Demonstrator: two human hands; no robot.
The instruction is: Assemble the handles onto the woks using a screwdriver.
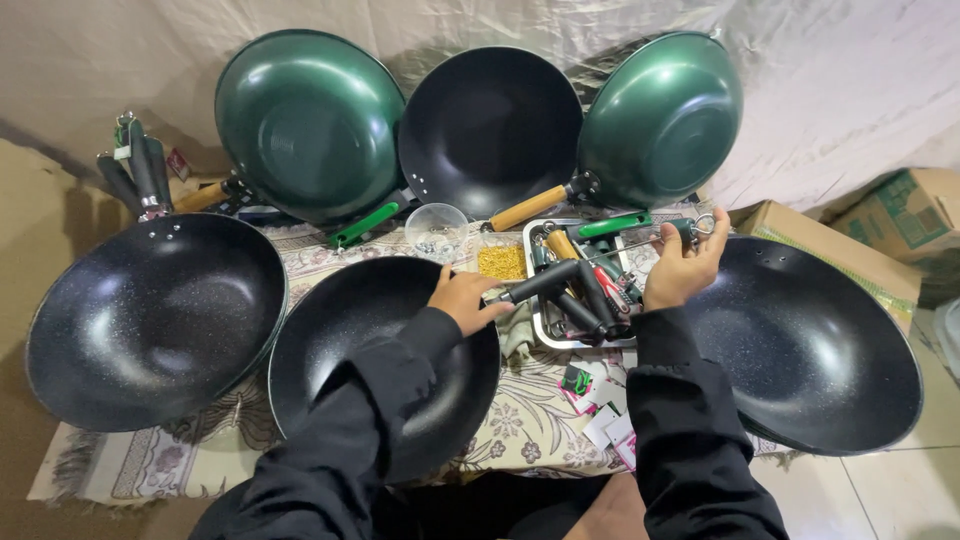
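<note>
My left hand (466, 298) rests on the rim of a black wok (330, 340) in front of me and grips the base of a black handle (545, 280) that sticks out over a metal tray. My right hand (682, 268) is shut around a thin metal rod-like tool (650, 238) above the metal tray (541, 330), which holds several green, black and wooden handles. Both arms wear black sleeves.
A second black wok (150, 320) lies at left, a third (815, 350) at right. Two green woks (305, 125) (660, 120) and a black one (490, 125) lean against the back sheet. A clear bowl (436, 226), yellow bits (502, 262), small cards (600, 405), cardboard boxes (900, 215).
</note>
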